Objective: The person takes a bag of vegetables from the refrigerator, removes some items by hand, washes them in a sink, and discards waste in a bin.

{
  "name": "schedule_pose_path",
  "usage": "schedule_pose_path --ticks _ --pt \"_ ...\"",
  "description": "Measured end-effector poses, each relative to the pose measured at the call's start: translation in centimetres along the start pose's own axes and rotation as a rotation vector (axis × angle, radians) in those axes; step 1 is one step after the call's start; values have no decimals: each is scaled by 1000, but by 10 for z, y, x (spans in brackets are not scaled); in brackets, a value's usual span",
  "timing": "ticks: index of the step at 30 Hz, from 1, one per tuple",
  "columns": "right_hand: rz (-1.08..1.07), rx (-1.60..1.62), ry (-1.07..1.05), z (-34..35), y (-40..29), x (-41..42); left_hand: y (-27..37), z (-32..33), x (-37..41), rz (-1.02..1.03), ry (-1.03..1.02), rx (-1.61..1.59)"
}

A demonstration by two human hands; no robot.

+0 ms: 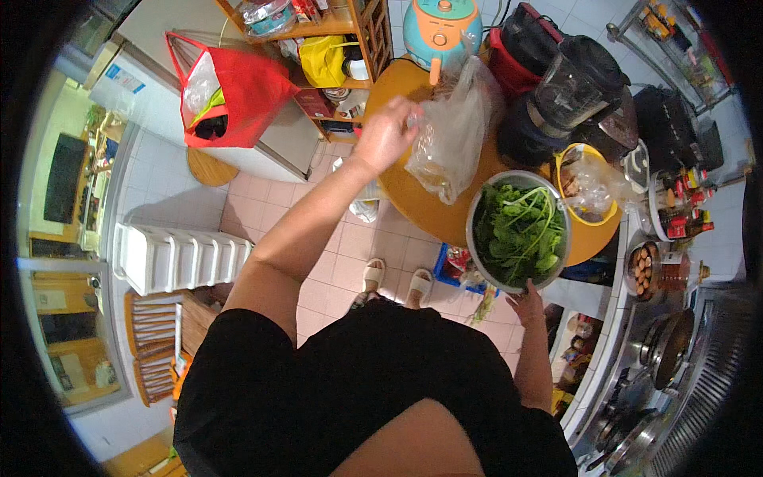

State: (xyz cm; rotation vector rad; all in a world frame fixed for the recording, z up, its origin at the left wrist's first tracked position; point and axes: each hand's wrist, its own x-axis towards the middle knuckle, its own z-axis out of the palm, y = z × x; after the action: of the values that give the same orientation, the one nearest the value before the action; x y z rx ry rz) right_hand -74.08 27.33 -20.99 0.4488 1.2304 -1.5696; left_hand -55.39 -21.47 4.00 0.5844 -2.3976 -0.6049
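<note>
My left hand (388, 136) reaches over the round wooden table (400, 189), thumb and fingers pinched at the near edge of a clear plastic bag (456, 140). The bag looks crumpled and mostly flat, resting on the tabletop. At the table's front edge, my right hand (528, 305) grips the rim of a metal bowl (475, 253). Leafy green vegetables (520, 229) with pale stems fill that bowl. The right fingers are partly hidden beneath its rim.
Behind the bag stand an air fryer (442, 33) and a blender (575, 83). A yellow-rimmed basket (560, 173) sits beside the bowl. Below is a blue crate (441, 271). A red bag (250, 98) hangs at left; a stove (626, 411) is at right.
</note>
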Motion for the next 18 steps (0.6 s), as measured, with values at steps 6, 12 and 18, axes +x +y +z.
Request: schedule_pose_path --ticks 6,12,18 --pt "82 -1023 36 96 -7 -101 -4 -81 22 -139 28 -290" --pt "-743 -713 -363 342 33 -22 -25 -145 -5 -379 73 -796" --pt "-458 -461 -504 488 62 66 -78 -204 -62 -366 314 -520"
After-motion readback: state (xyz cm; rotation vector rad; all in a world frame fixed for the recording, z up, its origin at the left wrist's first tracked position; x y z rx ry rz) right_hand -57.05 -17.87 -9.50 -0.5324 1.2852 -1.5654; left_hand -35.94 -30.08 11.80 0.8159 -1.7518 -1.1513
